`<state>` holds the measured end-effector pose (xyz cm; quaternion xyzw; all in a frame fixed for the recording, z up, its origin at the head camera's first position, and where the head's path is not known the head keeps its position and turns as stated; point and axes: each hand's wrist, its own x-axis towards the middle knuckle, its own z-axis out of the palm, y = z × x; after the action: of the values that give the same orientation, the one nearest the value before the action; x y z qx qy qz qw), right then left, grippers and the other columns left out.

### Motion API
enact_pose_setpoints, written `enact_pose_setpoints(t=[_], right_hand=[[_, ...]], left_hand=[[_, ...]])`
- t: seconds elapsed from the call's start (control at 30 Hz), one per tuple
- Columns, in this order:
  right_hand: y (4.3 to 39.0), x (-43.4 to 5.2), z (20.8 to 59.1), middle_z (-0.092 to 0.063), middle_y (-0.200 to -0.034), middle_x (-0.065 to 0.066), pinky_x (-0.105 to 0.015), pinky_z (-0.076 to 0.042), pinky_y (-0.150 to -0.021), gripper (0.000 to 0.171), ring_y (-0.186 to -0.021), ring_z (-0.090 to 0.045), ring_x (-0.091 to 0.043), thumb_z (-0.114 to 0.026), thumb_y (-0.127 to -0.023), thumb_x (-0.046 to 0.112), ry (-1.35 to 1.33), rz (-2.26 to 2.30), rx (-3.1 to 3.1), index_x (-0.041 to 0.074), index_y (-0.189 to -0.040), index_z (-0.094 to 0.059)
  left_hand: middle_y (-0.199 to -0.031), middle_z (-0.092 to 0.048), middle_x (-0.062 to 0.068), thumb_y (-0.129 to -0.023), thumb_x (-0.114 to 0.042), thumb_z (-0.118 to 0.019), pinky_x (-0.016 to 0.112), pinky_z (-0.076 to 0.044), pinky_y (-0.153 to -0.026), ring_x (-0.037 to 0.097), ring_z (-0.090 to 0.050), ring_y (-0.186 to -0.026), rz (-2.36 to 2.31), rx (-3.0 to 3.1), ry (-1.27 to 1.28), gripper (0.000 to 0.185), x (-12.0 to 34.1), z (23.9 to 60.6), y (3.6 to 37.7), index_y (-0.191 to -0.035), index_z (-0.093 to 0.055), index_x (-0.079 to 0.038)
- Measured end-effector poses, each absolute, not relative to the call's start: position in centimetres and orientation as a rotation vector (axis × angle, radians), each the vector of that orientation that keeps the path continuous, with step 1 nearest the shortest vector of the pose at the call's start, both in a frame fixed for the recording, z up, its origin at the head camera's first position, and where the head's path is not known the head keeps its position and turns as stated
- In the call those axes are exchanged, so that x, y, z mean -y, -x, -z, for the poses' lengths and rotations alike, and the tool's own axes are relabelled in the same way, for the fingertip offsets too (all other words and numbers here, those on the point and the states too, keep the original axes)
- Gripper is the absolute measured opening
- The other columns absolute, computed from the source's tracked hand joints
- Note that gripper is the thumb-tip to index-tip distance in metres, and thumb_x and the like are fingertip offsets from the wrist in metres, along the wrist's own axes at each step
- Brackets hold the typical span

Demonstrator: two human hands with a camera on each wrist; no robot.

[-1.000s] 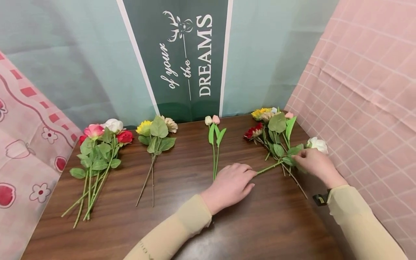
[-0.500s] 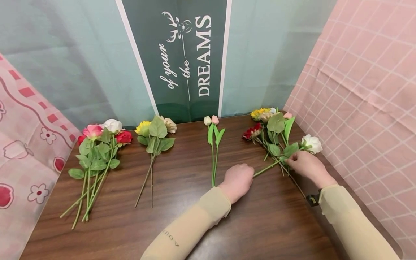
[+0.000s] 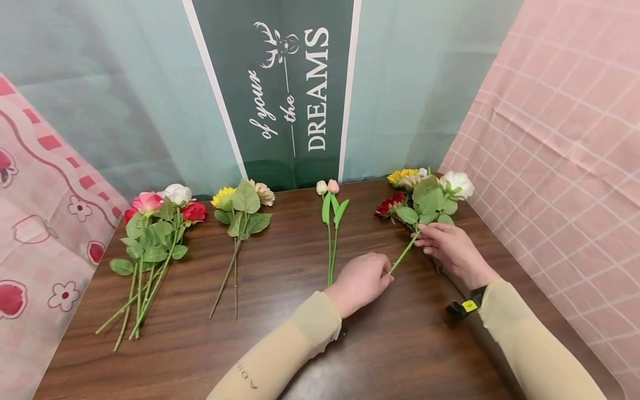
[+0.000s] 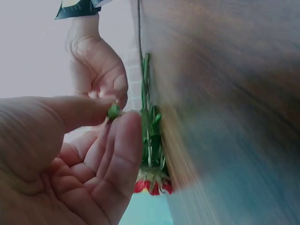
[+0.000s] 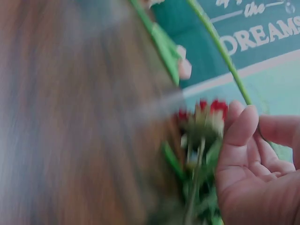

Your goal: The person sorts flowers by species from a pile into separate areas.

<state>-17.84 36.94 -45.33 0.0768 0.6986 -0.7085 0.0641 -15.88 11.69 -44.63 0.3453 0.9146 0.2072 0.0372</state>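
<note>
Currently, the left hand (image 3: 361,282) pinches the lower end of the white rose stem (image 3: 403,254) between thumb and fingers, its grip clenched on the stem tip, as the left wrist view confirms. The right hand (image 3: 448,249) grasps the same stem higher up, just below the leaves, with its fingers curled about it. The white rose (image 3: 457,183) sits right of centre in the frame, its bloom raised above the mixed flower pile (image 3: 407,194) at the far right of the table (image 3: 310,344). Two tulips (image 3: 331,214) lie just left of the left hand, near the frame's centre. A sunflower bunch (image 3: 240,214) lies left of centre, and a rose bunch (image 3: 152,233) lies at the left edge of the table. A dark green banner (image 3: 285,83) stands upright behind the table at upper centre.
</note>
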Motion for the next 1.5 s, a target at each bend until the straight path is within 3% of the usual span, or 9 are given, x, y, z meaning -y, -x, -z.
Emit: enact_pose_setpoints(t=[0.1,0.23,0.43,0.67,0.8,0.97,1.17,1.27,1.5], right_hand=[[18.9,-34.4,44.6,-0.072,-0.089,-0.003,-0.024,-0.059,-0.069,0.024,-0.080,-0.071,-0.013,-0.067,-0.102,0.022,-0.184,2.247,-2.043,-0.001,-0.105,-0.066],[20.4,-30.3,43.4,-0.072,-0.090,-0.008,-0.028,-0.060,-0.072,0.037,-0.079,-0.070,-0.016,-0.068,-0.101,0.024,-0.051,2.224,-2.133,-0.010,-0.112,-0.061],[21.7,-24.0,42.2,-0.069,-0.105,-0.025,-0.039,-0.061,-0.078,0.042,-0.081,-0.072,-0.022,-0.071,-0.099,0.031,0.106,2.109,-2.266,-0.008,-0.114,-0.064],[22.3,-18.4,42.1,-0.069,-0.089,-0.014,-0.039,-0.061,-0.075,0.025,-0.074,-0.068,-0.018,-0.071,-0.098,0.016,0.215,2.143,-2.268,-0.006,-0.108,-0.067],[22.6,-17.4,42.3,-0.069,-0.088,-0.012,-0.039,-0.061,-0.076,0.022,-0.074,-0.067,-0.017,-0.072,-0.097,0.014,0.202,2.161,-2.290,-0.005,-0.106,-0.068],[23.1,-17.1,42.1,-0.068,-0.089,-0.016,-0.038,-0.061,-0.075,0.026,-0.074,-0.068,-0.020,-0.073,-0.097,0.018,0.212,2.187,-2.291,-0.006,-0.107,-0.067],[23.4,-17.1,41.9,-0.069,-0.086,-0.009,-0.033,-0.061,-0.074,0.029,-0.073,-0.069,-0.016,-0.074,-0.096,0.019,0.205,2.177,-2.278,-0.007,-0.108,-0.065],[23.3,-16.9,41.9,-0.068,-0.089,-0.010,-0.035,-0.061,-0.075,0.030,-0.074,-0.069,-0.016,-0.073,-0.097,0.019,0.210,2.173,-2.273,-0.007,-0.111,-0.065],[22.5,-15.4,42.6,-0.071,-0.107,-0.020,-0.047,-0.060,-0.083,0.030,-0.092,-0.071,-0.032,-0.063,-0.104,0.023,0.440,1.980,-2.397,0.002,-0.124,-0.067]], left_hand=[[-0.080,-0.064,-0.011,-0.096,-0.029,-0.073,0.021,-0.048,-0.067,0.004,-0.058,-0.072,-0.792,-2.726,-0.984,0.014,-10.1,44.3,16.3,-0.100,-0.072,-0.015],[-0.079,-0.065,-0.013,-0.098,-0.031,-0.071,0.021,-0.049,-0.069,0.002,-0.058,-0.071,-0.984,-2.669,-0.887,0.016,-6.9,43.8,17.1,-0.098,-0.074,-0.015],[-0.086,-0.069,-0.009,-0.098,-0.035,-0.070,0.028,-0.053,-0.071,0.007,-0.063,-0.073,-1.207,-2.639,-0.662,0.022,-1.8,43.8,17.8,-0.100,-0.076,-0.014],[-0.087,-0.071,0.008,-0.100,-0.020,-0.069,0.040,-0.061,-0.068,0.020,-0.071,-0.068,-1.461,-2.393,-0.516,0.012,0.3,43.9,18.0,-0.099,-0.070,-0.007],[-0.083,-0.071,0.010,-0.099,-0.016,-0.068,0.043,-0.062,-0.070,0.021,-0.072,-0.068,-1.476,-2.343,-0.519,0.011,0.7,43.9,18.5,-0.095,-0.069,-0.006],[-0.091,-0.073,0.017,-0.098,-0.015,-0.069,0.045,-0.062,-0.071,0.020,-0.071,-0.068,-1.532,-2.333,-0.481,0.010,1.2,43.6,19.2,-0.099,-0.069,-0.005],[-0.092,-0.072,0.008,-0.098,-0.018,-0.071,0.048,-0.062,-0.072,0.019,-0.071,-0.067,-1.656,-2.344,-0.432,0.014,1.2,43.2,19.8,-0.106,-0.069,-0.007],[-0.093,-0.073,0.012,-0.099,-0.017,-0.070,0.048,-0.062,-0.070,0.021,-0.071,-0.067,-1.646,-2.375,-0.434,0.011,1.4,43.0,19.9,-0.105,-0.069,-0.008],[-0.092,-0.071,0.005,-0.098,-0.019,-0.070,0.032,-0.059,-0.062,0.016,-0.069,-0.067,-1.443,-2.664,-0.399,0.014,7.1,42.4,19.9,-0.109,-0.070,-0.010]])
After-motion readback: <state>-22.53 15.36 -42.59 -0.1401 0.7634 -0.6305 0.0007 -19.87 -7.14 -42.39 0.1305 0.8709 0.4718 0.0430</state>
